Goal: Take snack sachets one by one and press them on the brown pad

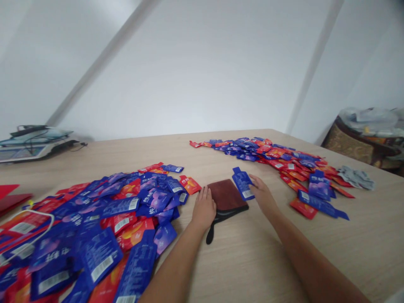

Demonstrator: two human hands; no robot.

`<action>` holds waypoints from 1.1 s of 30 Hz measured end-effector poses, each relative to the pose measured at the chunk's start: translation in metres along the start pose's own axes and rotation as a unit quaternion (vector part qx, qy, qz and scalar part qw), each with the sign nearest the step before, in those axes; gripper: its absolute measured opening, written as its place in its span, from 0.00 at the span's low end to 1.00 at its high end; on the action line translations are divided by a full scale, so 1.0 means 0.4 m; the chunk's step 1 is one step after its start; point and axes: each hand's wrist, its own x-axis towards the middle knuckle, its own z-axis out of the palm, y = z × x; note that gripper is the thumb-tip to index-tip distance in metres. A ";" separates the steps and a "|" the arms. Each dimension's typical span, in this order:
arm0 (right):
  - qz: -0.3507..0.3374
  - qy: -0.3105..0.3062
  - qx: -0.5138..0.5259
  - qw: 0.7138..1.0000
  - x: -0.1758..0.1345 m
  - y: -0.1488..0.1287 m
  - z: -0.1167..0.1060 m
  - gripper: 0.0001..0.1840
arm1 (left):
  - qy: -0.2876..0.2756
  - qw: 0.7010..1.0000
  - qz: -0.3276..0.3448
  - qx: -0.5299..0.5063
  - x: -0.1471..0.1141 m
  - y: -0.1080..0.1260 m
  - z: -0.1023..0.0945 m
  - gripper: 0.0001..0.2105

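My right hand pinches a blue spouted sachet with a white barcode label by its right edge. It is held at the right side of a flat, dark brown square piece, which has a black edge and a short black strap, like a small pouch. My left hand lies with fingers stretched out along the left edge of this brown piece. Close to the left fingertips lies a red sachet. Whether anything is under the left hand cannot be seen.
A large heap of blue and red sachets covers the table's left side. Another heap stretches along the right, with grey gloves beside it. At the far left sits a white flat device with items on top. A chair holds plastic bags.
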 end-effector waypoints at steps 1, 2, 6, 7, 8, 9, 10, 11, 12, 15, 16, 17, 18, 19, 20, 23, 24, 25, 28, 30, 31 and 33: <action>0.000 -0.027 0.033 0.999 -0.005 -0.004 0.019 0.30 | -0.001 1.000 0.002 0.002 0.001 0.000 0.001 0.23; -0.011 -0.043 0.035 0.998 -0.014 -0.009 0.039 0.30 | -0.002 1.000 0.004 0.003 0.001 0.000 0.002 0.24; -0.162 -0.073 -0.140 0.974 -0.077 -0.030 0.105 0.29 | -0.004 1.000 0.003 0.007 -0.001 0.001 -0.001 0.24; -0.200 -0.096 -0.189 0.957 -0.094 -0.033 0.117 0.28 | -0.005 1.000 0.003 0.007 -0.001 0.002 -0.002 0.24; -0.229 -0.122 -0.231 0.938 -0.108 -0.036 0.127 0.27 | -0.006 1.000 0.004 0.008 -0.002 0.003 -0.004 0.24; -0.247 -0.146 -0.267 0.920 -0.118 -0.038 0.137 0.27 | -0.008 1.000 0.004 0.008 -0.002 0.004 -0.005 0.24; -0.256 -0.161 -0.297 0.906 -0.121 -0.041 0.147 0.27 | -0.009 1.000 0.004 0.008 -0.002 0.005 -0.006 0.24; -0.259 -0.167 -0.322 0.895 -0.117 -0.044 0.158 0.27 | -0.008 1.000 0.003 0.007 -0.002 0.006 -0.007 0.24; -0.258 -0.167 -0.340 0.889 -0.107 -0.048 0.170 0.28 | -0.008 1.000 0.003 0.007 -0.001 0.006 -0.007 0.24; -0.241 -0.158 -0.376 0.880 -0.056 -0.065 0.204 0.28 | -0.006 1.000 0.006 0.010 0.000 0.006 -0.005 0.24; -0.236 -0.153 -0.384 0.879 -0.042 -0.072 0.211 0.28 | -0.007 1.000 0.007 0.012 0.000 0.005 -0.004 0.24; -0.233 -0.148 -0.390 0.878 -0.032 -0.079 0.216 0.27 | -0.007 1.000 0.007 0.014 0.000 0.004 -0.004 0.24; -0.233 -0.143 -0.394 0.878 -0.030 -0.085 0.218 0.27 | -0.006 1.000 0.007 0.015 -0.001 0.004 -0.004 0.24; -0.237 -0.140 -0.394 0.877 -0.034 -0.089 0.215 0.27 | -0.005 1.000 0.007 0.015 -0.001 0.003 -0.004 0.23; -0.243 -0.138 -0.393 0.876 -0.045 -0.092 0.209 0.27 | -0.003 1.000 0.007 0.016 -0.002 0.003 -0.004 0.23; -0.262 -0.145 -0.384 0.873 -0.096 -0.090 0.177 0.28 | -0.001 1.000 0.008 0.018 -0.002 0.002 -0.006 0.23; -0.264 -0.148 -0.383 0.873 -0.112 -0.088 0.164 0.28 | -0.002 1.000 0.008 0.020 -0.002 0.003 -0.007 0.23; -0.262 -0.151 -0.382 0.873 -0.125 -0.087 0.152 0.28 | -0.004 1.000 0.009 0.021 -0.002 0.003 -0.008 0.23; -0.255 -0.168 -0.386 0.870 -0.136 -0.098 0.129 0.28 | -0.009 1.000 0.009 0.022 -0.001 0.003 -0.009 0.23; -0.246 -0.175 -0.395 0.868 -0.125 -0.118 0.131 0.27 | -0.008 1.000 0.010 0.020 -0.001 0.002 -0.008 0.23; -0.239 -0.173 -0.403 0.866 -0.117 -0.130 0.137 0.26 | -0.006 1.000 0.010 0.019 -0.001 0.001 -0.007 0.24; -0.226 -0.157 -0.430 0.860 -0.099 -0.154 0.159 0.27 | -0.001 1.000 0.010 0.014 0.000 0.000 -0.005 0.23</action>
